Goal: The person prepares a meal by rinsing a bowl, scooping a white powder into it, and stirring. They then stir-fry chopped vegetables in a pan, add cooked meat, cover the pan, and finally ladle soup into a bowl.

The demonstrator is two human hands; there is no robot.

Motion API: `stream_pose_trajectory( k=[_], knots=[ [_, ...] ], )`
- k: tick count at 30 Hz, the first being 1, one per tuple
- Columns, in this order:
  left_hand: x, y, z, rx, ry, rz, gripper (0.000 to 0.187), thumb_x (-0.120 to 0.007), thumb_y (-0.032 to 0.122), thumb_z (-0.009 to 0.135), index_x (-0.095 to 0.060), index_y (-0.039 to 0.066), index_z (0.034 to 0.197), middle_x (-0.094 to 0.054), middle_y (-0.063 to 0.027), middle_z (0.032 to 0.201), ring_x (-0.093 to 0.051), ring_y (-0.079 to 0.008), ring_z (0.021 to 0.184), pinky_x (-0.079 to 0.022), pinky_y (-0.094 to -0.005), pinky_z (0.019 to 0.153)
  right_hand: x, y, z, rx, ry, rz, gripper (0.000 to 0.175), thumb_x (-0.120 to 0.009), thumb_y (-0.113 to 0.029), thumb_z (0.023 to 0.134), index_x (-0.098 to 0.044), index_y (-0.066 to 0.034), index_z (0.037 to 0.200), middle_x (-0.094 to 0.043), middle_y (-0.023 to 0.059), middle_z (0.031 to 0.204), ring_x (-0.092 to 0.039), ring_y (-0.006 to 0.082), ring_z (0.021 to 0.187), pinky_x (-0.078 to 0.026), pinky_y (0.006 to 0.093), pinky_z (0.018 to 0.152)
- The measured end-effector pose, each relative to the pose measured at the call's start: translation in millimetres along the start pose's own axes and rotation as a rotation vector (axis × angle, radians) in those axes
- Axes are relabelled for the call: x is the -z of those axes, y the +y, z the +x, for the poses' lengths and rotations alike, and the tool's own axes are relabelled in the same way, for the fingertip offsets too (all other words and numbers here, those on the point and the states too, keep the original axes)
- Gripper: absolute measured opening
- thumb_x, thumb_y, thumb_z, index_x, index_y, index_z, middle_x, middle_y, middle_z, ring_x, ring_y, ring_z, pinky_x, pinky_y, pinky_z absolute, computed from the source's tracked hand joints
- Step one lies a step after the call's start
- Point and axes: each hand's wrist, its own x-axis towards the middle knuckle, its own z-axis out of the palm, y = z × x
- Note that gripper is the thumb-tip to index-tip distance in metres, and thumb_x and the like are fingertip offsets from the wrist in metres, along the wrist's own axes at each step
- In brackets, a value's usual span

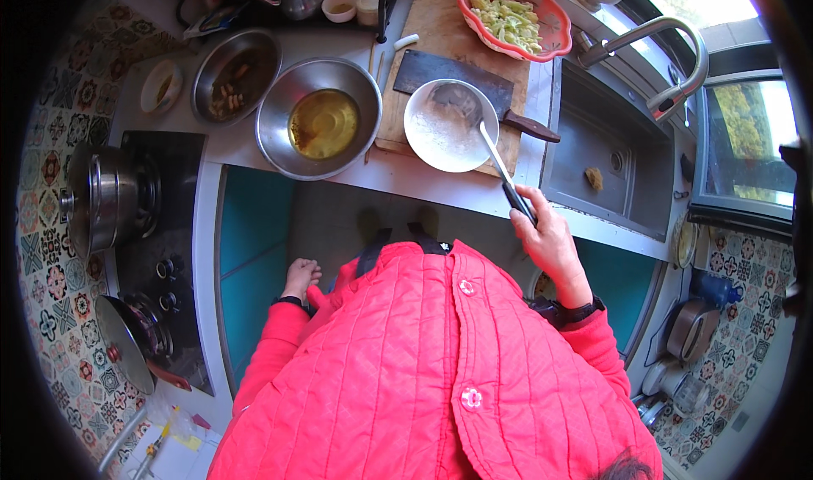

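Note:
My right hand (pixel 547 242) grips the black handle of a metal ladle (pixel 494 146). The ladle's wide head rests inside a white bowl (pixel 424 153), against a pale, whitish substance (pixel 444 127). That bowl sits on a wooden cutting board (pixel 432 10), partly over a cleaver (pixel 454 73) with a dark blade and brown handle. Low at my left side, apart from the counter, my left hand (pixel 302 280) is loosely curled and appears to hold nothing. A steel basin (pixel 270 127) with yellowish oily liquid (pixel 324 124) stands left of the white bowl.
Cut cauliflower (pixel 505 22) fills a red basket (pixel 552 19). Another steel basin (pixel 206 54) holds dark liquid and pieces. At right is a sink (pixel 584 137) under a curved faucet (pixel 686 32). A lidded pot (pixel 101 200) and a lidded pan (pixel 127 346) occupy the stove (pixel 181 226).

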Motion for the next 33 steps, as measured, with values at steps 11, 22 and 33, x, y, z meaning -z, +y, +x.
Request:
stream_pose_trajectory(
  k=[11, 22, 33],
  knots=[
    [-1.7, 3.9, 2.2, 0.017, -0.044, -0.033, 0.012, -0.057, 0.022, 0.095, -0.058, 0.01, 0.097, -0.065, -0.0008, 0.086, -0.061, -0.0097, 0.069, -0.049, -0.0255, 0.06, 35.1, -7.4, -15.1, -0.328, -0.308, 0.906, 0.034, -0.052, -0.022, 0.099, -0.049, -0.0062, 0.128, -0.056, 0.0044, 0.071, -0.047, 0.0072, 0.052, -0.035, 0.0208, 0.048],
    [-5.4, 13.2, 7.0, 0.012, -0.059, -0.001, 0.012, -0.057, 0.021, 0.095, -0.059, 0.01, 0.098, -0.065, -0.0013, 0.088, -0.061, -0.0095, 0.071, -0.05, -0.0245, 0.061, 36.8, -3.9, -19.2, -0.09, 0.002, 0.366, 0.037, -0.061, -0.02, 0.095, -0.053, -0.0105, 0.13, -0.063, 0.0043, 0.08, -0.06, 0.0133, 0.063, -0.047, 0.0255, 0.057],
    [1.2, 12.1, -3.7, 0.014, -0.015, -0.009, 0.012, -0.057, 0.021, 0.095, -0.06, 0.009, 0.097, -0.065, -0.0017, 0.087, -0.062, -0.0099, 0.07, -0.05, -0.0244, 0.061, 7.3, -4.3, -0.8, -0.329, -0.342, 0.76, 0.032, -0.055, -0.022, 0.096, -0.052, -0.0088, 0.125, -0.059, 0.0066, 0.071, -0.055, 0.0151, 0.053, -0.042, 0.0264, 0.05]
  ],
)
